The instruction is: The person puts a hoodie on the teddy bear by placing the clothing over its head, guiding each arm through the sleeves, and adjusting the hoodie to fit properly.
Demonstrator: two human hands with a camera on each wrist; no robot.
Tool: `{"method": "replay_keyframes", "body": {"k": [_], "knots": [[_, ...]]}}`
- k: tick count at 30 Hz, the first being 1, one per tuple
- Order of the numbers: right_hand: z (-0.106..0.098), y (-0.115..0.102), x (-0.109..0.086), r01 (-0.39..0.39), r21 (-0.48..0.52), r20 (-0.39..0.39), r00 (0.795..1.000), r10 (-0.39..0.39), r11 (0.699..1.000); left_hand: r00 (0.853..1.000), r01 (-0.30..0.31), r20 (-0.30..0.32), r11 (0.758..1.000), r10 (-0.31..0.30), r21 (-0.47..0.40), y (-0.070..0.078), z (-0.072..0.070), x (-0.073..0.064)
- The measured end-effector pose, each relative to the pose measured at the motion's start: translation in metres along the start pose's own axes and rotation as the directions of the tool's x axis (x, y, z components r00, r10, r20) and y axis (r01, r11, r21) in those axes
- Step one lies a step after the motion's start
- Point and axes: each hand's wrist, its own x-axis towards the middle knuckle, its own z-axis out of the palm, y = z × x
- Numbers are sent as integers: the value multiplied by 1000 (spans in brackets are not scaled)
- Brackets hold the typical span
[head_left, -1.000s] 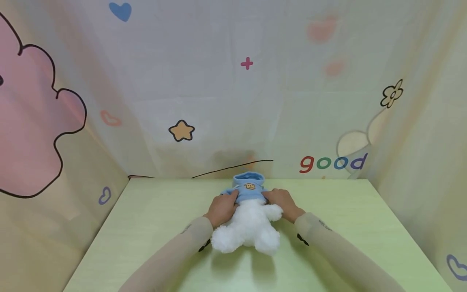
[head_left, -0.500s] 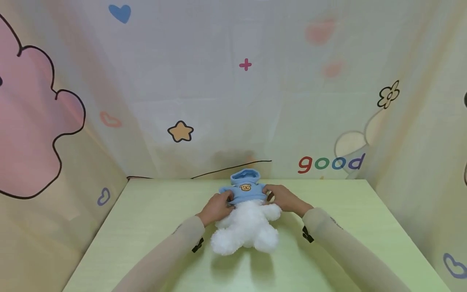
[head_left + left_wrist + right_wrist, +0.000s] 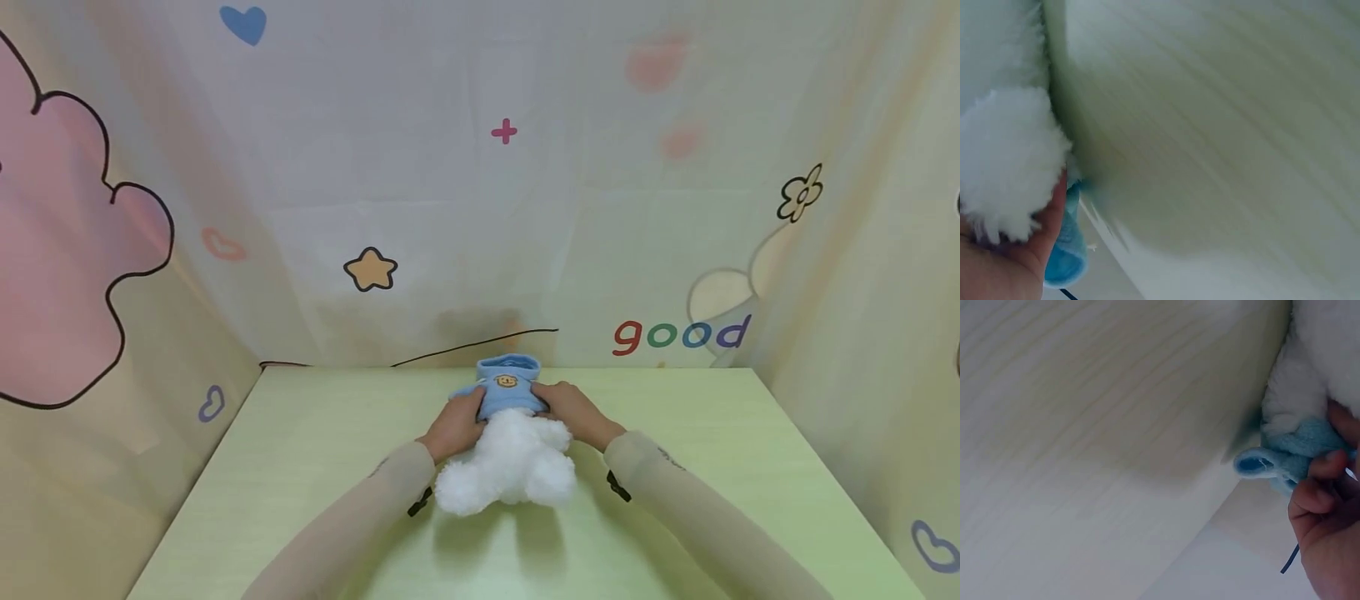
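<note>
A white fluffy plush toy [image 3: 510,467] lies on the table, its legs towards me. A small blue hoodie [image 3: 504,400] with a tan animal-face patch covers its upper end; the toy's head is hidden, and the collar opening faces the far edge. At the hoodie's left side my left hand [image 3: 456,425] grips the hem, thumb on top. My right hand [image 3: 573,410] grips the hem on the right. In the right wrist view, curled fingers [image 3: 1316,497] hold the blue cloth near an open sleeve end [image 3: 1254,464]. The left wrist view shows a plush arm [image 3: 1013,156] against my left palm.
The pale green table [image 3: 322,467] extends to both sides of the toy. Behind its far edge hangs a printed curtain [image 3: 420,192], close to the hoodie's collar. More curtain encloses the left and right sides.
Half a second ago the hands stood wider apart and the hoodie's collar reached farther up. Now both hands have moved inward on the hoodie, and its collar sits slightly nearer to me.
</note>
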Motion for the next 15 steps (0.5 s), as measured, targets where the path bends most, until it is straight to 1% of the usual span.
{"method": "replay_keyframes", "body": {"k": [5, 6, 8, 12, 15], "knots": [[4, -4, -1, 22, -96, -57, 998, -27, 995, 996, -18, -82, 998, 23, 64, 2, 2, -1], [4, -5, -2, 9, -97, -54, 998, -15, 995, 996, -22, -88, 997, 29, 80, 3, 0, -2], [0, -7, -1, -28, -60, -37, 999, 26, 998, 995, -30, -89, 995, 39, 97, 2, -2, -5], [-14, -3, 0, -107, 50, 32, 994, 105, 993, 996, -51, -68, 997, 55, 64, -2, -11, -9], [-25, 2, -4, -121, 161, 60, 992, 113, 980, 996, -42, -83, 999, 43, 17, -4, -15, -13]]}}
